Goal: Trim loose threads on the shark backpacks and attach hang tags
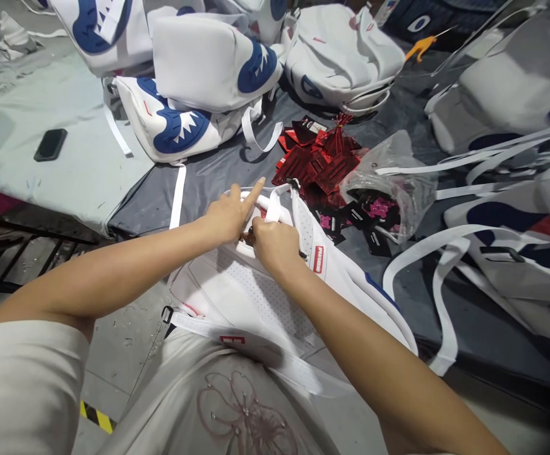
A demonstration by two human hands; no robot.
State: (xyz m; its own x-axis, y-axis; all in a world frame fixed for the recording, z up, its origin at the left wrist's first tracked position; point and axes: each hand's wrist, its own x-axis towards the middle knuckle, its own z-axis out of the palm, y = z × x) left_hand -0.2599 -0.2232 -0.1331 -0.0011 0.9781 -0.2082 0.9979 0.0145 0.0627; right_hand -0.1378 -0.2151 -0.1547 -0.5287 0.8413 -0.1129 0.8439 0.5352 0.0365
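**Both hands at the top of the white backpack**

Right now your left hand and right hand meet at the top of a white backpack that lies partly on your lap, its upper end against the edge of the dark surface. Your left grip is narrow on the bag's white handle loop, with the index finger stretched out straight and pointing away from you. Your right grip is closed, pinching something small and dark at the same spot; what it is cannot be made out. The two hands touch each other there.

Just beyond your hands sits a heap of red shiny tags, and right beside it a clear plastic bag lies open on its side. Inside and spilling from its mouth are black tags with pink prints.

Farther back, more white backpacks with blue patches are piled together, touching one another, with their white straps trailing across the surface. A black phone lies well apart on the grey cloth to your left.
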